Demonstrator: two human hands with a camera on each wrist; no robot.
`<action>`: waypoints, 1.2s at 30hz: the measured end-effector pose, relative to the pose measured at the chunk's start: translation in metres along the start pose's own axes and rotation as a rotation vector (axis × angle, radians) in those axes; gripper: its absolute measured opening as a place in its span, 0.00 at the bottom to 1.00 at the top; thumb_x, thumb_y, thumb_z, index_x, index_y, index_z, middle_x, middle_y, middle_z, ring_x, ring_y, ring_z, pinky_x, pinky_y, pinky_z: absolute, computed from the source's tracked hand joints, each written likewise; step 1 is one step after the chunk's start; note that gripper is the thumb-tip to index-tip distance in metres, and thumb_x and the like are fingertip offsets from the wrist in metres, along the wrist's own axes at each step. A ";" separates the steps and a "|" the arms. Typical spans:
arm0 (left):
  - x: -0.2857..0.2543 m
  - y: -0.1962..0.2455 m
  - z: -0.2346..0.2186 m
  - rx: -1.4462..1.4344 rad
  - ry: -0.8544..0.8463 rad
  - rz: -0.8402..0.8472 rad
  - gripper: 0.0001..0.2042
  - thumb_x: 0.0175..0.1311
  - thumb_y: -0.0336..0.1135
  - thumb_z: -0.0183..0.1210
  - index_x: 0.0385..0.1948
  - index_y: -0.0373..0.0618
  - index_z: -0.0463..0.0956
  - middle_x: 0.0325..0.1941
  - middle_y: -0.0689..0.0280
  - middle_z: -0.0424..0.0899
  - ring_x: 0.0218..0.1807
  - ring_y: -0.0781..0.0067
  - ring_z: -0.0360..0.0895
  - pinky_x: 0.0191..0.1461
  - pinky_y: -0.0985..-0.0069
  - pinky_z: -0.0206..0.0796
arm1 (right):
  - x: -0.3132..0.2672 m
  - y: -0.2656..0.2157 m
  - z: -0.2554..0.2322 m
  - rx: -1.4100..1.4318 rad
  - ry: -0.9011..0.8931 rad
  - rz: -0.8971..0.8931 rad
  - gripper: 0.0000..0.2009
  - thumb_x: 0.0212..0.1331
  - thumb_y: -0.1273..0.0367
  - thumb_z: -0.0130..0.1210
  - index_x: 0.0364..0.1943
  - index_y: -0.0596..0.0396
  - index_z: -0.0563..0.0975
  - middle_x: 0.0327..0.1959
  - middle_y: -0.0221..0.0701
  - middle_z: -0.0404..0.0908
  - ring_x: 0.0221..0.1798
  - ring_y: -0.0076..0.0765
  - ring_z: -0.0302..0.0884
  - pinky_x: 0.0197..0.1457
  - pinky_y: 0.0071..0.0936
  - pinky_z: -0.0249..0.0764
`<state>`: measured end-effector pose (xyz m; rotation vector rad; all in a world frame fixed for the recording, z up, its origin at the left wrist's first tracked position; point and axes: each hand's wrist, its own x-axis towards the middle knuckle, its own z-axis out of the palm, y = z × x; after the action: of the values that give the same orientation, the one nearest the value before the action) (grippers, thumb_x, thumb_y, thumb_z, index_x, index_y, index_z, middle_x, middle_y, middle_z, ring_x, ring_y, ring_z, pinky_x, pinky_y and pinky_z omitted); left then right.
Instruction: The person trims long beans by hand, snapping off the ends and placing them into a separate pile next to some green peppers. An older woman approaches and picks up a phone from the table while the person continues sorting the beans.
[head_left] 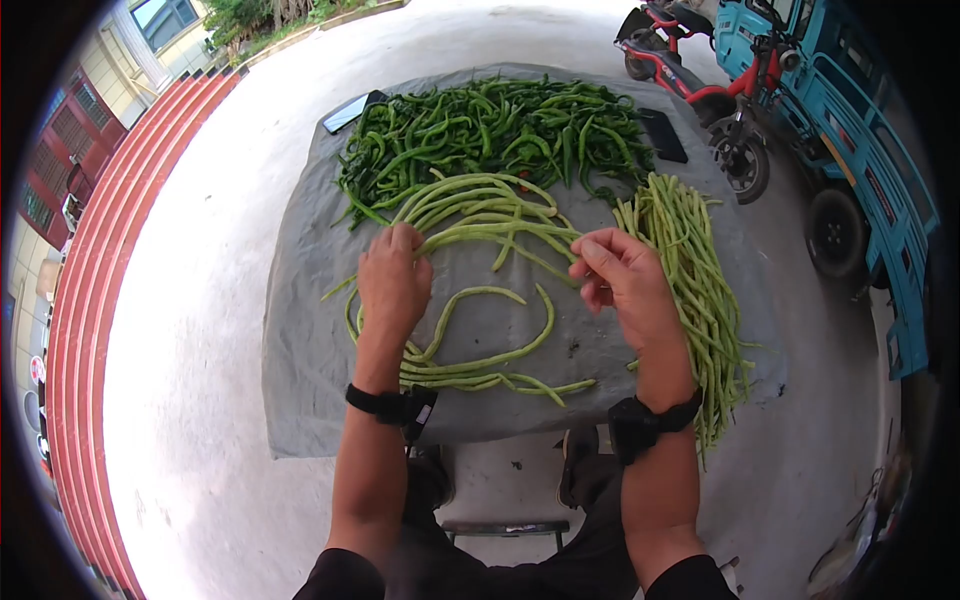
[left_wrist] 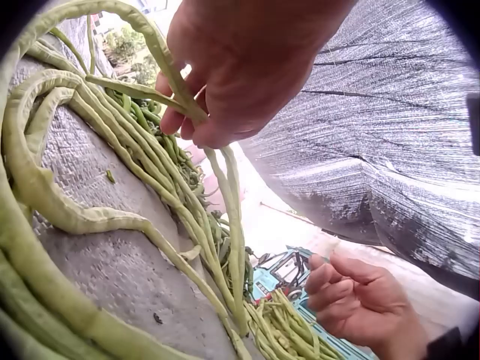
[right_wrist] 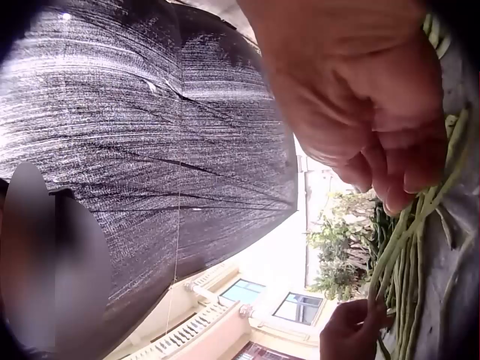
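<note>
My left hand [head_left: 393, 275] grips long pale-green yardlong beans [left_wrist: 231, 199] near one end, over the grey cloth. The held beans arc away to the right. My right hand [head_left: 630, 280] is raised by their far ends, its fingers [left_wrist: 328, 289] loosely curled with no bean between them in the left wrist view. In the right wrist view its fingertips [right_wrist: 397, 196] overlap the beans. More yardlong beans [head_left: 480, 200] lie curved behind the hands. Others lie in a loose loop [head_left: 455, 372] nearer the body.
A grey cloth [head_left: 310, 370] covers the work surface. Green chili peppers [head_left: 490, 130] are heaped at the back, with a phone [head_left: 350, 112] at left and a dark flat device [head_left: 663, 136] at right. A thick bundle of beans [head_left: 695, 300] lies right. A blue three-wheeler [head_left: 870, 150] stands beyond.
</note>
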<state>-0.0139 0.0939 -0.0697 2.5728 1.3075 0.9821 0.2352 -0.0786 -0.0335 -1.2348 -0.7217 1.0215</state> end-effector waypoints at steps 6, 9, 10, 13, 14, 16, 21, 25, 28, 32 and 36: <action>0.005 0.035 -0.035 -0.300 0.095 0.014 0.10 0.60 0.23 0.64 0.41 0.42 0.74 0.41 0.58 0.82 0.42 0.50 0.84 0.42 0.59 0.74 | 0.007 0.041 0.037 0.093 -0.196 0.261 0.17 0.76 0.60 0.59 0.56 0.60 0.78 0.50 0.38 0.85 0.47 0.32 0.84 0.44 0.31 0.82; 0.005 0.041 -0.044 -0.376 0.119 0.035 0.11 0.59 0.21 0.66 0.40 0.41 0.75 0.40 0.62 0.82 0.40 0.61 0.82 0.41 0.67 0.74 | 0.009 0.063 0.054 0.394 -0.222 0.321 0.20 0.77 0.59 0.57 0.62 0.58 0.75 0.60 0.40 0.82 0.59 0.39 0.81 0.57 0.39 0.81; 0.004 0.042 -0.047 -0.393 0.127 0.042 0.11 0.58 0.20 0.67 0.39 0.41 0.76 0.39 0.63 0.82 0.40 0.66 0.81 0.42 0.70 0.74 | 0.011 0.065 0.058 0.525 -0.195 0.301 0.20 0.77 0.58 0.57 0.62 0.57 0.75 0.61 0.41 0.81 0.62 0.41 0.79 0.60 0.40 0.80; 0.002 0.044 -0.061 -0.444 0.049 0.091 0.11 0.56 0.18 0.67 0.37 0.41 0.76 0.39 0.65 0.81 0.41 0.70 0.80 0.43 0.72 0.73 | 0.018 0.058 0.051 0.785 -0.149 0.183 0.20 0.77 0.57 0.57 0.61 0.56 0.75 0.62 0.41 0.81 0.66 0.42 0.76 0.65 0.42 0.76; 0.001 0.043 -0.063 -0.459 0.034 0.134 0.12 0.55 0.17 0.68 0.36 0.41 0.76 0.39 0.66 0.81 0.41 0.70 0.80 0.44 0.73 0.73 | 0.021 0.054 0.047 0.850 -0.139 0.132 0.20 0.76 0.56 0.57 0.61 0.56 0.75 0.62 0.41 0.81 0.67 0.42 0.76 0.66 0.42 0.75; 0.000 0.040 -0.068 -0.488 0.004 0.218 0.13 0.53 0.16 0.68 0.35 0.41 0.76 0.40 0.66 0.80 0.43 0.71 0.79 0.46 0.73 0.72 | 0.018 0.041 0.043 0.861 -0.099 0.075 0.20 0.76 0.56 0.57 0.60 0.56 0.75 0.62 0.40 0.81 0.67 0.41 0.75 0.67 0.42 0.74; -0.003 0.025 -0.072 -0.533 -0.108 0.248 0.15 0.50 0.17 0.70 0.36 0.41 0.75 0.39 0.63 0.79 0.44 0.62 0.81 0.48 0.70 0.74 | 0.018 0.035 0.029 0.832 -0.069 0.056 0.13 0.77 0.61 0.57 0.58 0.50 0.78 0.56 0.37 0.85 0.60 0.33 0.79 0.56 0.34 0.79; -0.005 0.027 -0.083 -0.480 -0.295 0.134 0.19 0.50 0.19 0.73 0.42 0.43 0.76 0.43 0.62 0.82 0.47 0.60 0.83 0.53 0.66 0.74 | 0.010 0.023 0.037 0.726 -0.080 -0.027 0.12 0.78 0.64 0.56 0.58 0.52 0.79 0.54 0.37 0.85 0.56 0.33 0.82 0.57 0.34 0.80; -0.011 0.039 -0.080 -0.446 -0.323 0.087 0.22 0.51 0.25 0.76 0.48 0.44 0.78 0.49 0.64 0.85 0.52 0.64 0.83 0.58 0.64 0.73 | 0.007 0.020 0.040 0.717 -0.153 -0.078 0.12 0.78 0.65 0.55 0.59 0.53 0.79 0.54 0.37 0.86 0.55 0.33 0.83 0.58 0.34 0.80; -0.012 0.065 -0.071 -0.428 -0.211 0.298 0.17 0.63 0.40 0.72 0.49 0.45 0.79 0.45 0.60 0.88 0.50 0.50 0.84 0.54 0.58 0.72 | 0.002 0.017 0.051 0.644 -0.242 -0.113 0.15 0.78 0.64 0.55 0.61 0.55 0.79 0.54 0.38 0.86 0.57 0.35 0.81 0.60 0.36 0.79; -0.014 0.086 -0.070 -0.450 -0.193 0.285 0.13 0.67 0.37 0.69 0.47 0.45 0.79 0.40 0.59 0.87 0.43 0.51 0.85 0.48 0.59 0.73 | -0.001 0.013 0.059 0.609 -0.340 -0.143 0.18 0.80 0.61 0.51 0.63 0.58 0.78 0.56 0.37 0.85 0.59 0.35 0.81 0.61 0.36 0.78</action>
<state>-0.0015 0.0157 0.0090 2.4519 0.5977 0.9108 0.1796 -0.0555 -0.0335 -0.4833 -0.6734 1.2272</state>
